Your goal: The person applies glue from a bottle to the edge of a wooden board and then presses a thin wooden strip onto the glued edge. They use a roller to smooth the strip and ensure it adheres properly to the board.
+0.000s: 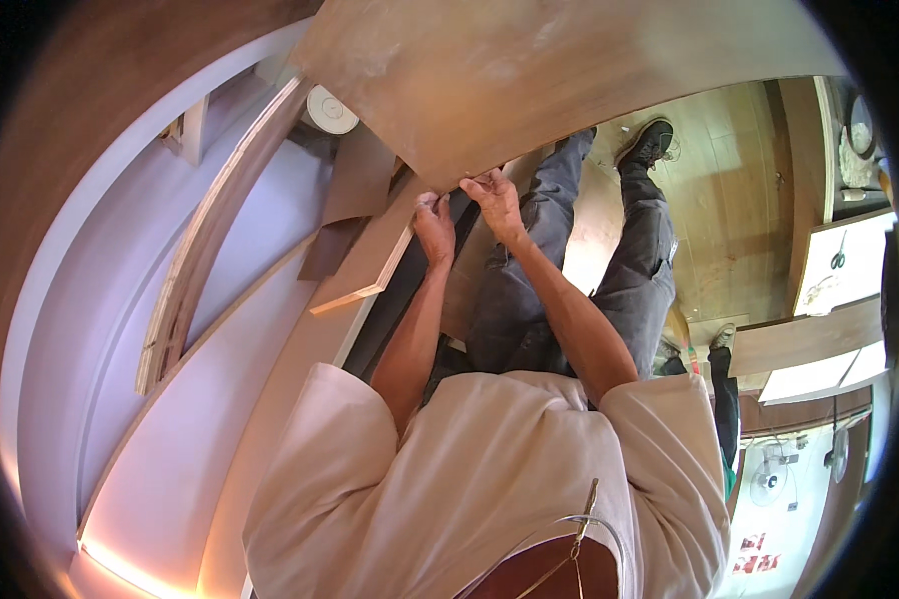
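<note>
A large brown wood panel [569, 60] spans the top of the view, its lower corner pointing at my hands. My left hand [436, 228] is closed just below that corner, beside the end of a narrower wooden board [380, 255] that slants down to the left. Close on its right, my right hand [494, 207] has its fingers bent in a pinch against the panel's lower edge. Whatever lies between the fingertips of either hand is too small to make out.
A curved plywood-edged board [220, 220] stands at the left, near a round white lid [331, 110]. At the right are a white surface with dark scissors [838, 258] and a white fan [766, 483]. Another person's shoe [723, 337] shows behind me on the right.
</note>
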A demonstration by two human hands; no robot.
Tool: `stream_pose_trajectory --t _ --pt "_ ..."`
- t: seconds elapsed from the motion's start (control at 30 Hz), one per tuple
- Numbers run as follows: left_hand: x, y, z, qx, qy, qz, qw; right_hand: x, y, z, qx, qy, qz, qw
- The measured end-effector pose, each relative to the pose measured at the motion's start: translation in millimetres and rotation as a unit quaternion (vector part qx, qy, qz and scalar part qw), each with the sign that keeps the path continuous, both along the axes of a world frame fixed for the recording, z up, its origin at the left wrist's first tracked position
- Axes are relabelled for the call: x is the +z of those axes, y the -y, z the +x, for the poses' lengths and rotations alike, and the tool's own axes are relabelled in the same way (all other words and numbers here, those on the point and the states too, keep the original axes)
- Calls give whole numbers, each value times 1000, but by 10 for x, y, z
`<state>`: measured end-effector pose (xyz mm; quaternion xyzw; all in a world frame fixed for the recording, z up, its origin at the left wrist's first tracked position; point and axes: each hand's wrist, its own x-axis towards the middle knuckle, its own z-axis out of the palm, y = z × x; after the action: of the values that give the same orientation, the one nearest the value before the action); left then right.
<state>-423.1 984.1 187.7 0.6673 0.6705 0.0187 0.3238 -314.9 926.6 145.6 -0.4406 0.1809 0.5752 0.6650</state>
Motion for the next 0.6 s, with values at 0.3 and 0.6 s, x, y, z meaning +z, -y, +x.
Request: stream_pose_trajectory --t 0.3,0.6 --pt "-109 -56 -130 -4 -16 -18 1000 -17 -102 -251 49 23 -22 998" --pt "-45 -67 -18 41 16 -35 998 162 -168 -140 74 63 -52 994"
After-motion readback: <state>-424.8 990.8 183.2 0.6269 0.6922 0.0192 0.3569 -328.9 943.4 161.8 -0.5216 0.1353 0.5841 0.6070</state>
